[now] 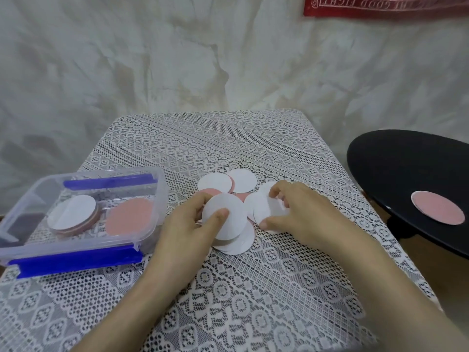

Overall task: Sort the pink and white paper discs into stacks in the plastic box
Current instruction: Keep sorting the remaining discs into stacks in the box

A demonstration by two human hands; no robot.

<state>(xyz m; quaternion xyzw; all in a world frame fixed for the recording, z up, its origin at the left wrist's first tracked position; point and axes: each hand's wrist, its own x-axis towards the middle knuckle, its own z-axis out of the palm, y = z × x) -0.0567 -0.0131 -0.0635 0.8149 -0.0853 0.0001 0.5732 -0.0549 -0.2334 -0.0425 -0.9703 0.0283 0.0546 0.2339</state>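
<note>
Both bare hands work side by side, to the right of the plastic box [159,199].
The left hand [189,224], just beside the box, grips a white disc [225,201]: the thumb lies flat on top and the fingers curl round the edge on the box side. The right hand [302,214], farther from the box, is palm down with bent fingers and pinches a second white disc [264,210] between thumb and fingertips. Both forearms are bare.
</note>
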